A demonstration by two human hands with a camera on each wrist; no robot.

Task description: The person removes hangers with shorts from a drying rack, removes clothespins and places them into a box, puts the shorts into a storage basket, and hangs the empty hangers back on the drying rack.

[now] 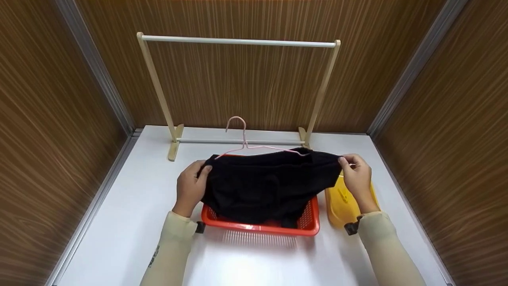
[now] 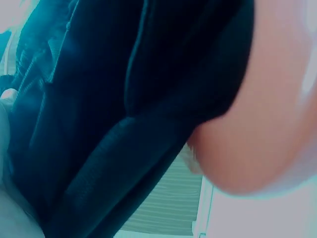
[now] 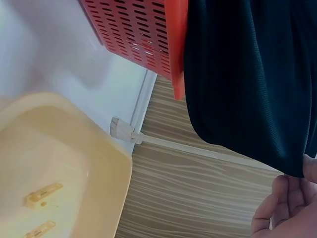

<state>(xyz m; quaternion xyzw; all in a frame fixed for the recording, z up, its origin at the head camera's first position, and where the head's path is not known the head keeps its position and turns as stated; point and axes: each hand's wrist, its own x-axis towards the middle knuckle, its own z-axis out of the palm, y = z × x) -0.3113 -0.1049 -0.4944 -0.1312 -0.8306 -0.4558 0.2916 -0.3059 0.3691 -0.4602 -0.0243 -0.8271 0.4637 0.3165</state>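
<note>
A black garment (image 1: 254, 190), its exact kind unclear in the folds, is stretched between both hands above a red basket (image 1: 260, 228). My left hand (image 1: 192, 184) pinches its left upper edge between thumb and fingers. At the opposite corner, my right hand (image 1: 357, 174) pinches the cloth; the right wrist view shows thumb and fingertips (image 3: 309, 171) at its lower tip. A pink hanger (image 1: 245, 145) stands with its hook up, its arms partly inside the garment's upper opening. Dark cloth (image 2: 99, 99) fills most of the left wrist view, hiding the left grip.
A rack with wooden posts (image 1: 158, 87) and a white top rail (image 1: 238, 40) stands at the back. To the right is a yellow tray (image 1: 337, 214) with clothes pegs (image 3: 44, 196) in it. Wood-patterned walls (image 1: 448, 139) enclose the white table (image 1: 119, 206).
</note>
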